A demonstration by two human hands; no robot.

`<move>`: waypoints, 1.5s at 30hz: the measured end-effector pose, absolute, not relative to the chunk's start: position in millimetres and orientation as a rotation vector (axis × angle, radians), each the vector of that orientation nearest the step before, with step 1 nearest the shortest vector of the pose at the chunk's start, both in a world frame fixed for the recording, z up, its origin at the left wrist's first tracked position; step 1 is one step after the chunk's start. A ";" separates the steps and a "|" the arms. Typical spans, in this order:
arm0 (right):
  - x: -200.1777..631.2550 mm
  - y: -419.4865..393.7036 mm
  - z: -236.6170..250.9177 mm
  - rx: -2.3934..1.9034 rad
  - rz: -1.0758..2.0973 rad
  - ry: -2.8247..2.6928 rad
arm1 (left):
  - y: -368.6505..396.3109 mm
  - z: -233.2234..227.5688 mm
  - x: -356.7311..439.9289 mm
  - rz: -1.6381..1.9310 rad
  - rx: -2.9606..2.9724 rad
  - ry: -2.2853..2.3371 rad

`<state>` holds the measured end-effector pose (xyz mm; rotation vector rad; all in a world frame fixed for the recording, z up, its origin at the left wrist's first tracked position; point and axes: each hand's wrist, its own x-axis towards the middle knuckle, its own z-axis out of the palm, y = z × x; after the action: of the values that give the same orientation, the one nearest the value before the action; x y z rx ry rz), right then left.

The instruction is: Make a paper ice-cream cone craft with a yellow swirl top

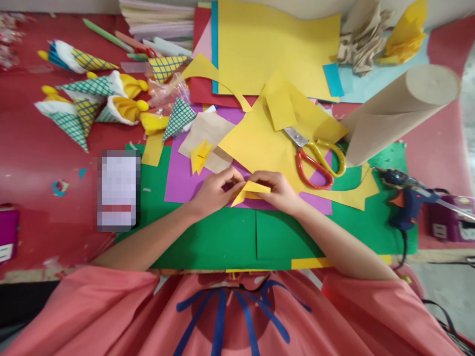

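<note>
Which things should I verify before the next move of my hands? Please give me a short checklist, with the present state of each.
1. Folded yellow paper held at both sides: ok, between the left hand and the right hand.
2. Scissors out of the fingers' way: ok, lying beyond the right hand, apart from it.
3. Glue gun away from the hands: ok, off to the right.
4. Glue gun cool: cannot tell; a small red light shows on it.
5. Loose paper cleared from around the hands: not ok; the purple sheet and yellow sheet lie there.
</note>
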<state>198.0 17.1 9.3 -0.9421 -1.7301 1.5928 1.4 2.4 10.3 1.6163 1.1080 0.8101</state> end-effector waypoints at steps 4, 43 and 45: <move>198.7 18.2 9.1 -0.985 1.564 -1.677 | 2.7 7.8 -2.5 0.799 1.652 1.090; 197.3 20.0 10.7 -1.105 1.485 -1.534 | 1.5 5.3 0.7 0.892 1.683 1.103; 198.3 19.9 11.2 -1.095 1.492 -1.541 | 1.4 5.1 0.4 0.868 1.692 1.097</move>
<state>198.3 19.9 11.2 -1.0951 -1.5409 1.4923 0.4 1.4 5.1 1.6917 1.0967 0.8684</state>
